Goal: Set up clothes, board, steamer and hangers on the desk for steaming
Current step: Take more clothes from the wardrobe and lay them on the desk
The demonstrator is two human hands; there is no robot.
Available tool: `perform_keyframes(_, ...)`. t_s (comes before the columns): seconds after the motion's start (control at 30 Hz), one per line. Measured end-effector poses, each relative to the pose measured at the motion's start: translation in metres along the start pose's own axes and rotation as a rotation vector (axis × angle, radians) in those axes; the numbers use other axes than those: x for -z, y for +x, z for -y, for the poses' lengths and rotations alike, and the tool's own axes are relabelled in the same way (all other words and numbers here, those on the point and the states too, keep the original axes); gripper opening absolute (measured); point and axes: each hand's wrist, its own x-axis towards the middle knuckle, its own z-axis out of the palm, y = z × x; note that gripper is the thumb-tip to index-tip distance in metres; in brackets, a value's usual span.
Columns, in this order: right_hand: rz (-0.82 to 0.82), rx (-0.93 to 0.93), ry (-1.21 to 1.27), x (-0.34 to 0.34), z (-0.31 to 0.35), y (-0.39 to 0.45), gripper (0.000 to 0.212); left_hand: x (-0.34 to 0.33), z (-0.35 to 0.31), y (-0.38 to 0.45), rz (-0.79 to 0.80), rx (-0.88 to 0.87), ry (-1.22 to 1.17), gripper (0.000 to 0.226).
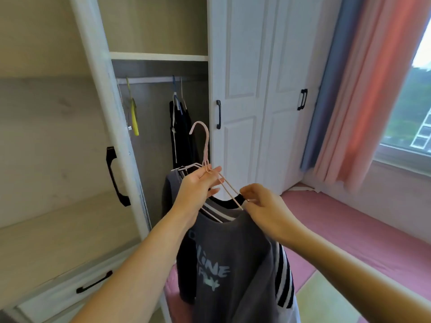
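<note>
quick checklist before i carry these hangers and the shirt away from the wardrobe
1. Left hand grip on the pink hanger neck: ok.
2. Right hand pinching the hanger arm at the grey shirt collar: ok.
3. Hook free of the wardrobe rail: ok.
4. Shirt seated fully on the hanger: cannot tell, shoulders hidden.
5. How many hangers are bundled in the grip: cannot tell.
6. Desk ready to receive them: cannot tell, out of view.

Place: a home bedroom
Shown by: an open white wardrobe [149, 113] hung with dark clothes [180, 129], pink curtains [377, 89], a pink-covered bed [349, 229]
</note>
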Motion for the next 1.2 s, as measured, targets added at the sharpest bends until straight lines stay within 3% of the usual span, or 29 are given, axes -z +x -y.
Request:
perform_keyframes(0.13,-0.038,0.037,-0.076,-0.014,0.019,-0.016,0.034,-0.002,-0.004,-0.033,0.053,-0.019,0.095,0.034)
perform_keyframes(0.4,-0.179,0.014,-0.206,-0.022,0.028,-0.057,0.025,-0.006,-0.008,-0.090,0.189,-0.145,0.390,0.043)
perform_keyframes(0.7,-0.176,0.069,-0.117,-0.002,0.016,-0.103,0.018,-0.017,0.000,-0.141,0.161,-0.275,0.596,0.044)
perform_keyframes(0.9,-0.098,0.108,-0.041,0.015,0.003,-0.136,0.017,-0.021,0.010,-0.184,0.038,-0.355,0.854,0.045)
perform_keyframes(1.1,-0.021,0.168,0.018,0.034,-0.008,-0.169,0.015,-0.012,-0.001,-0.237,-0.242,-0.494,0.869,0.021)
perform_keyframes(1.2,0.025,0.222,0.051,0.041,-0.008,-0.185,0.014,-0.001,-0.010,-0.263,-0.396,-0.560,0.933,0.021)
